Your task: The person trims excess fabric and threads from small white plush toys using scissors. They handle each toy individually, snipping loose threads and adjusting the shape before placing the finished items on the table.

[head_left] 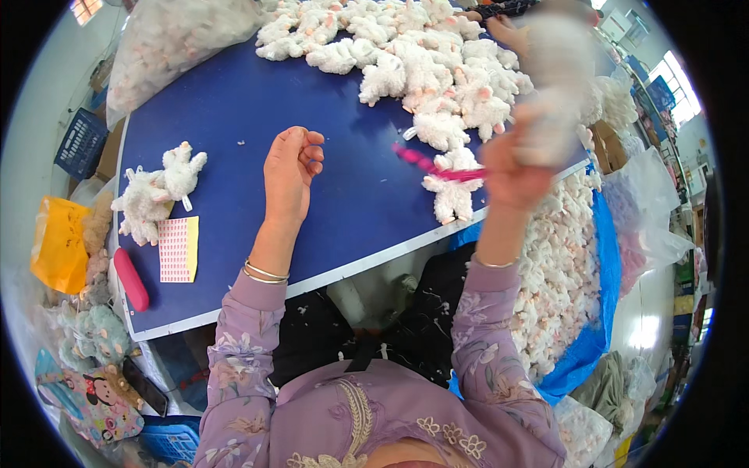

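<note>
My left hand is raised over the blue table, its fingers curled in and the thumb against them; nothing shows in it. My right hand, smeared by motion, is closed round a slim pink tool whose kind I cannot make out. A large white blur, perhaps a plush toy in motion, covers part of that hand and the space beyond it. Just left of the right hand, a white plush toy lies near the table edge, with the pink tool crossing over it.
Many white plush toys cover the far side of the blue table. At left lie two plush toys, a sticker sheet and a pink oblong case. A blue sack full of plush stands right; a clear bag stands far left.
</note>
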Motion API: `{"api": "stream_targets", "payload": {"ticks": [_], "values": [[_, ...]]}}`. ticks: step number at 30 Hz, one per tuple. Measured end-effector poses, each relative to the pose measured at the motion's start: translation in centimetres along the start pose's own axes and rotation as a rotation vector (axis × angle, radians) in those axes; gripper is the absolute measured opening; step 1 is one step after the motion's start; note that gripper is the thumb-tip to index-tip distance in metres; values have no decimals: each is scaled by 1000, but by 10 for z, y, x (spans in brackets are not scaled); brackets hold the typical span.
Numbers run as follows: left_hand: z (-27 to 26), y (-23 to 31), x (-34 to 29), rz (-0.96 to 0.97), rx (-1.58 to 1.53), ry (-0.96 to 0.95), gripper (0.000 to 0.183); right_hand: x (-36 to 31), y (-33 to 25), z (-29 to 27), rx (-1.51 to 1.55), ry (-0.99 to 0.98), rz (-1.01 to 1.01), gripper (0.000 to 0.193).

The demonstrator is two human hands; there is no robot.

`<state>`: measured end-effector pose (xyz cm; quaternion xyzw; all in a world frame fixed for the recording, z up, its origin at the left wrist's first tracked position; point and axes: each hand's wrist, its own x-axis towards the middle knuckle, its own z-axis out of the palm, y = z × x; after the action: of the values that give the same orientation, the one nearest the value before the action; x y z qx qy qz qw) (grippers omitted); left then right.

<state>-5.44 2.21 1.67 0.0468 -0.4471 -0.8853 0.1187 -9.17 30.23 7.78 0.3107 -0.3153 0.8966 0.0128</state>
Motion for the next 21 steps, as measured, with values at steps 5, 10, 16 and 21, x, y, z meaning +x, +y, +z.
{"api": "stream_targets", "payload": {"ticks": [5, 10, 16, 21], "values": [[7, -10, -1, -51, 70, -87, 16, -4, -71, -54, -1410, 204, 171, 44], [5, -14, -1, -94, 166, -158, 15, -17, -12, -73, -1590, 66, 733, 48], [20, -16, -12, -187, 530, -241, 22, -10, 19, -23, -1248, 73, 596, 41], [19, -32, -27, -170, 422, -566, 56, -11, 47, 2, -835, 113, 595, 24]]}}
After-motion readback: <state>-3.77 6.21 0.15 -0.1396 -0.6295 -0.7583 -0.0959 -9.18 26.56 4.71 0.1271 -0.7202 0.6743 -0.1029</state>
